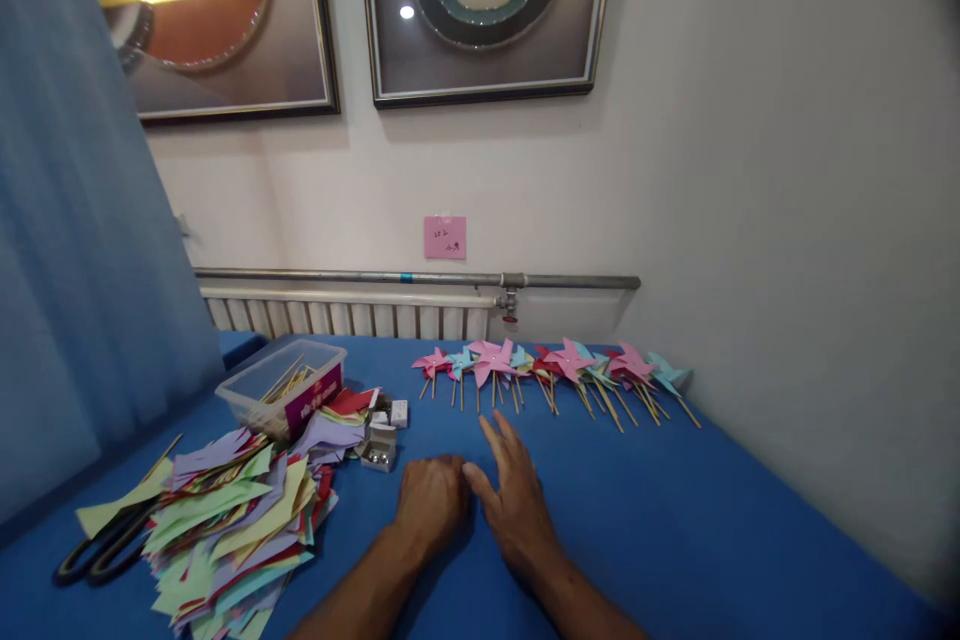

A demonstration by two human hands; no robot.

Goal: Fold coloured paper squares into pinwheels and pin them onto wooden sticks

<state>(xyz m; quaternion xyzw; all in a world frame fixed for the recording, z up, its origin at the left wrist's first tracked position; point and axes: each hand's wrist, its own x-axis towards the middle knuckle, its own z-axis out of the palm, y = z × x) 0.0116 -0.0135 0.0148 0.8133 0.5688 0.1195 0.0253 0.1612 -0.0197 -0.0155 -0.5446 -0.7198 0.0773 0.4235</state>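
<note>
L hand (431,502) is clenched on table (675,540), nothing seen held. R hand (516,498) is laid flat beside it, fingers spread. Box (379,450) is sat just left of L hand, by paper pile (232,520).

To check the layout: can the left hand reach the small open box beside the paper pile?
Probably yes: the left hand lies close to the small box, with only bare blue cloth between them.

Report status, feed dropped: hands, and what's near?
Left hand curled, right hand flat, open, both on blue cloth. Small box nearest, left. Pinwheels beyond, untouched.
</note>
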